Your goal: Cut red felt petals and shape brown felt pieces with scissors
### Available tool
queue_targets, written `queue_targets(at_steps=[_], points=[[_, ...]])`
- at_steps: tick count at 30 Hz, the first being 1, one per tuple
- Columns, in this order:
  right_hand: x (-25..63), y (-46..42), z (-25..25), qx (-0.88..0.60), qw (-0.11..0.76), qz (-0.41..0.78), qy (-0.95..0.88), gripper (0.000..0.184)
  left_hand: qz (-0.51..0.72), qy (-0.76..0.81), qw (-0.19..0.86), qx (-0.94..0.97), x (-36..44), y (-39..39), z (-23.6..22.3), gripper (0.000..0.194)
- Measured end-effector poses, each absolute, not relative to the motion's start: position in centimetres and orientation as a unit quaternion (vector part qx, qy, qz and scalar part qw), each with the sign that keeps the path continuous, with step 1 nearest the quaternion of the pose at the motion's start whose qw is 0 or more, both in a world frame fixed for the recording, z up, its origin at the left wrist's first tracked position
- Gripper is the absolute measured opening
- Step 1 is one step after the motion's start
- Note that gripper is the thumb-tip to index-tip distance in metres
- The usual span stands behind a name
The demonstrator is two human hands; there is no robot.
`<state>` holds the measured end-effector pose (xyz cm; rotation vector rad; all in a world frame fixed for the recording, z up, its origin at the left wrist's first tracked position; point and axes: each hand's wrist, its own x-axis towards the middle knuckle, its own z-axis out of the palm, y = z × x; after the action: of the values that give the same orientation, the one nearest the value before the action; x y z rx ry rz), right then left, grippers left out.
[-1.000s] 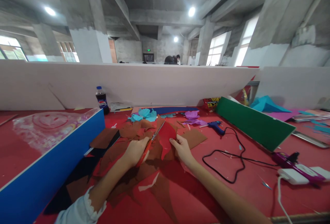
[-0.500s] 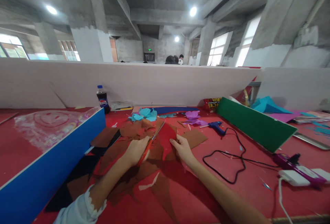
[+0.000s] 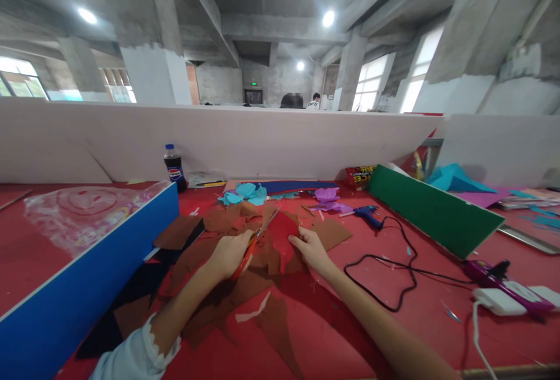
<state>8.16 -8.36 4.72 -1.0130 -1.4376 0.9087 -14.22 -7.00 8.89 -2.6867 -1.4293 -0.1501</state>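
Note:
My left hand (image 3: pixel 228 253) is closed round the red handles of a pair of scissors (image 3: pixel 256 242), whose blades point up and right into a red sheet of felt (image 3: pixel 283 235). My right hand (image 3: pixel 310 247) pinches the right edge of that red sheet, fingers pressed together on it. Both hands rest over a heap of brown and red felt scraps (image 3: pixel 227 287) on the red table (image 3: pixel 420 316).
A blue board (image 3: pixel 87 287) stands at the left, a green board (image 3: pixel 433 210) at the right. A cola bottle (image 3: pixel 174 168) stands by the white partition. A blue glue gun (image 3: pixel 366 214) with a black cord (image 3: pixel 394 275), a purple tool (image 3: pixel 503 281), and teal and purple paper flowers (image 3: pixel 245 193) lie around.
The scissors have worked a little further into the red sheet, and my right hand has shifted slightly up with it. A person beyond the partition has moved to the right.

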Motion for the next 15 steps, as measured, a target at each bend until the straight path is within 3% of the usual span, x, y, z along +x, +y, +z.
queue_targets(at_steps=[15], points=[[8.24,-8.25,4.46,-0.4,0.556,0.421,-0.595,0.011,-0.043,-0.47,0.061,-0.88,-14.01,-7.07,9.0,0.028]])
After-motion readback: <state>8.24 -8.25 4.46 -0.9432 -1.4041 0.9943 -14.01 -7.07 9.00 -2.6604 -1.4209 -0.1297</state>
